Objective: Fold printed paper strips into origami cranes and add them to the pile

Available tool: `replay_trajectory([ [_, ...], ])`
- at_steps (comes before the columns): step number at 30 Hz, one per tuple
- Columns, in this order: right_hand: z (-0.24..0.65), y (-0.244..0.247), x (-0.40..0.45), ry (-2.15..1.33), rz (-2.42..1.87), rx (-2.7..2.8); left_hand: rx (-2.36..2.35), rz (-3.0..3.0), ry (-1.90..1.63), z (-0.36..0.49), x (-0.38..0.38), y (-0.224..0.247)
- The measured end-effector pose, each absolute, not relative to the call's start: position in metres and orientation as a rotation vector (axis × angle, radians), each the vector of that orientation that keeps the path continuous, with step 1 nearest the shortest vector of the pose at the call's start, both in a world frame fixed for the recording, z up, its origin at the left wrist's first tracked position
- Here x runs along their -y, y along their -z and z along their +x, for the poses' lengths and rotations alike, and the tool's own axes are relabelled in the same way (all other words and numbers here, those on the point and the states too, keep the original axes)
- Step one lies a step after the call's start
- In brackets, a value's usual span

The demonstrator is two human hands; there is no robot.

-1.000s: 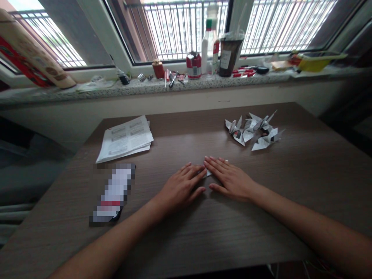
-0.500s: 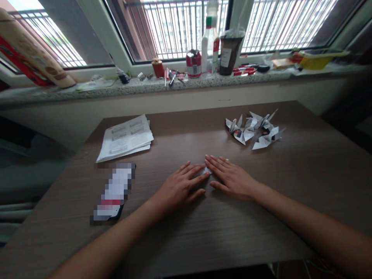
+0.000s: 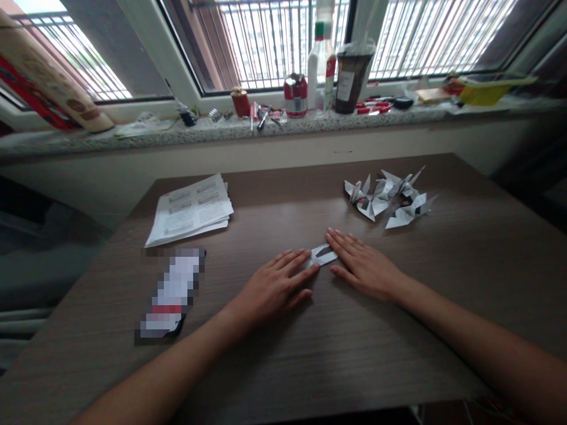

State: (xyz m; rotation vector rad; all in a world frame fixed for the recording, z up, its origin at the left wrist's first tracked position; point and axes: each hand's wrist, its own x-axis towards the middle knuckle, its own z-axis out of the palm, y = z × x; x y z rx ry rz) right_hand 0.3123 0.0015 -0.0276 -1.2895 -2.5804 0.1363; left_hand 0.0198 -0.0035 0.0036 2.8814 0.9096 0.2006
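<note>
A small folded piece of white paper (image 3: 325,256) lies flat on the brown table (image 3: 283,348), partly covered at both ends. My left hand (image 3: 279,280) rests on its left end, fingers stretched out flat. On the paper's right end lie the fingertips of my right hand (image 3: 363,265), also stretched out, the thumb a little apart. Behind my right hand sits a cluster of several folded paper cranes (image 3: 376,203), grey-white with dark print.
A stack of printed sheets (image 3: 190,206) lies at the back left, with a blurred-out phone (image 3: 170,295) in front of it. Along the stone windowsill (image 3: 168,137) stand a red can (image 3: 295,97), a dark drink cup (image 3: 349,82), bottles and a yellow container (image 3: 482,93).
My right hand has slid to the right, away from my left hand, and more of the folded paper shows between them. My left hand has hardly moved.
</note>
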Motion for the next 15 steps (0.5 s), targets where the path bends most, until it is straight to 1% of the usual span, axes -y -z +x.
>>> replay_trajectory([
  [15,0.3192,0.0317,-0.0022,-0.115,-1.345,2.543,-0.886,2.937,-0.204,0.0219,0.0025,-0.0078],
])
